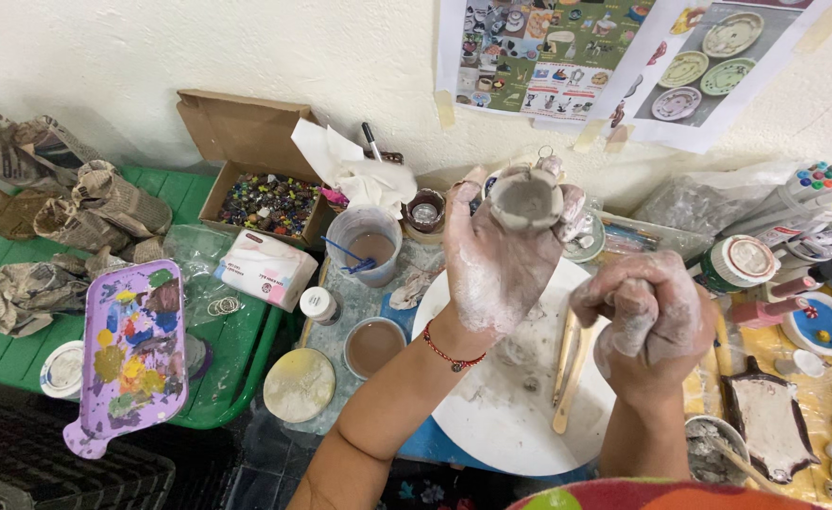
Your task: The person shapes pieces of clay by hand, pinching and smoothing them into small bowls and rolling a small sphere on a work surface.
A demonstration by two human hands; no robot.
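Left hand (496, 260), clay-smeared, grasps small grey clay cup (525, 198), raised above white round board (491, 416), opening tilted toward camera, likely for inspection. Right hand (647, 321) clenched in fist, seemingly squeezing clay lump; contents hidden. 2 wooden tools (567, 364) lie on board.

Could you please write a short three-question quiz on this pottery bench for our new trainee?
1. True or false: the left hand holds a small clay pot raised above the white round board.
2. What is the right hand doing? A) holding a brush B) squeezed into a fist, coated in clay C) resting flat
3. What colour is the paint palette on the green table?

Key: 1 true; 2 B; 3 purple.
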